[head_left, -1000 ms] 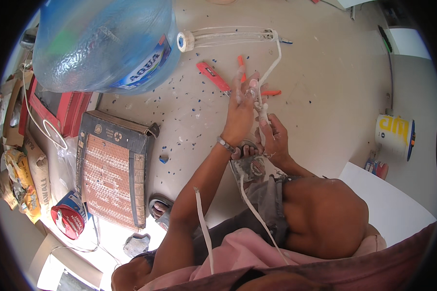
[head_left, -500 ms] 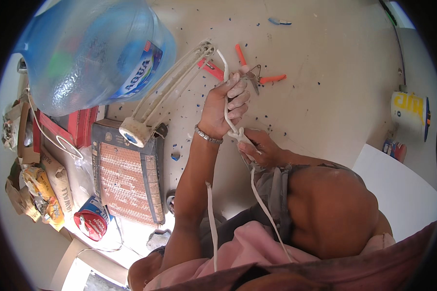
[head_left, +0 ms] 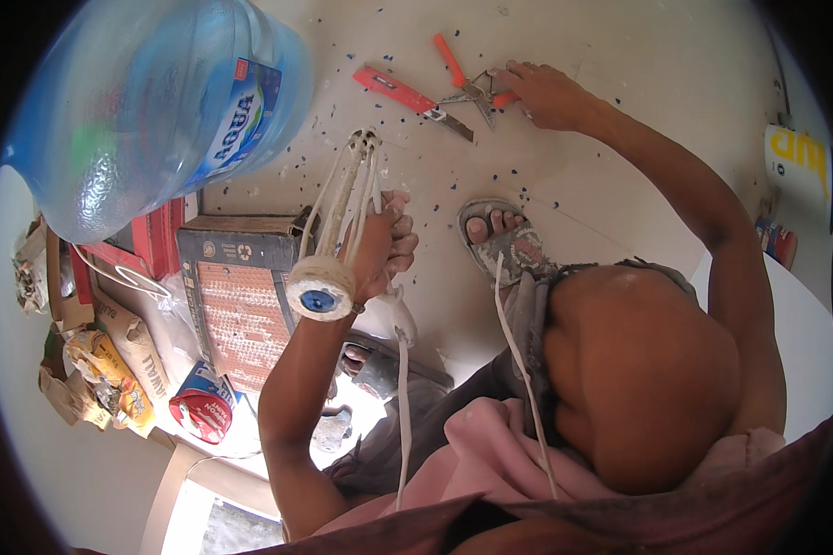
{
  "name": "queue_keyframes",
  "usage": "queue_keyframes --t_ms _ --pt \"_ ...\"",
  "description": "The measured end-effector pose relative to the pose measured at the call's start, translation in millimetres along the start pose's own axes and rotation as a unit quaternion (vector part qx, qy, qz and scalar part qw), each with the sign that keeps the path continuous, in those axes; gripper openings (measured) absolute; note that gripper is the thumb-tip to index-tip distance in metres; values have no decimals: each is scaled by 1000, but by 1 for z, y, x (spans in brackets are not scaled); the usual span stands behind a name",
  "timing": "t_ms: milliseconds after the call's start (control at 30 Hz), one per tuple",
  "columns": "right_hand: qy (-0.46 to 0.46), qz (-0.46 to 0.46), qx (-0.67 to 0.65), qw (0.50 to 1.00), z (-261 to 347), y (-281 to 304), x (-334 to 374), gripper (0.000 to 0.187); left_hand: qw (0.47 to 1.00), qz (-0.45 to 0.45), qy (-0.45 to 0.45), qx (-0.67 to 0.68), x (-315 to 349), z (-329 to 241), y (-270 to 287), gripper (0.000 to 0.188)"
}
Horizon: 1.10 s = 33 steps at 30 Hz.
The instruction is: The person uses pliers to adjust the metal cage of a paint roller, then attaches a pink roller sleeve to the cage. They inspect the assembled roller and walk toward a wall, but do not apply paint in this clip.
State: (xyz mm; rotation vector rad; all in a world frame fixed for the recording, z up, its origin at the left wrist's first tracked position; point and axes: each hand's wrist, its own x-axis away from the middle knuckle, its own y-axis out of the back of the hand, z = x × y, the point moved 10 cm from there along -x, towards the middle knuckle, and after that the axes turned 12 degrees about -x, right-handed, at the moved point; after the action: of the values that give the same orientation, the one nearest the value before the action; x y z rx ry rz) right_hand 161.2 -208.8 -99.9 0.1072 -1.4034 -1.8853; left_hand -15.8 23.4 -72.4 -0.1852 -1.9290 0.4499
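My left hand (head_left: 384, 245) is closed around the bent wire of a paint roller frame (head_left: 335, 208). Its bare cage of whitish rods slants up beside the hand, with a round, blue-centred end cap (head_left: 321, 294) nearest me. The roller's crusted handle (head_left: 399, 319) sticks out below my fist. Farther right, my right hand (head_left: 541, 95) reaches over the floor to spread pliers (head_left: 451, 61) with orange grips. Its fingers are stretched and slightly apart over one grip; whether they press on it is hard to see. A red cutter knife (head_left: 396, 91) lies left of the pliers, blade bare.
A large blue water bottle (head_left: 171, 111) lies at the far left, near a dark-edged carton (head_left: 241, 314). Paint can (head_left: 202, 407) and paper sacks (head_left: 120, 361) stand at left. Blue crumbs dot the floor (head_left: 611, 194). My sandalled foot (head_left: 500, 231) is in front.
My right hand has let go of the roller handle and moved far right to the pliers. My left hand has lowered leftward with the roller frame, whose cap now faces me.
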Motion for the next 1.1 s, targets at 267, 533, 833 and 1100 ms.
queue_keyframes --t_ms 267,533,833,1100 --pt "-117 64 -37 990 -2 23 -9 87 993 -7 117 -6 90 50 87 10" --pt "12 5 194 981 10 40 -40 75 982 -83 159 -61 186 51 149 12" --pt "45 249 53 966 198 57 -55 51 981 -42 72 173 248 143 204 17" --pt "241 185 -46 952 508 -11 -115 67 965 -13 -71 252 237 162 235 20"
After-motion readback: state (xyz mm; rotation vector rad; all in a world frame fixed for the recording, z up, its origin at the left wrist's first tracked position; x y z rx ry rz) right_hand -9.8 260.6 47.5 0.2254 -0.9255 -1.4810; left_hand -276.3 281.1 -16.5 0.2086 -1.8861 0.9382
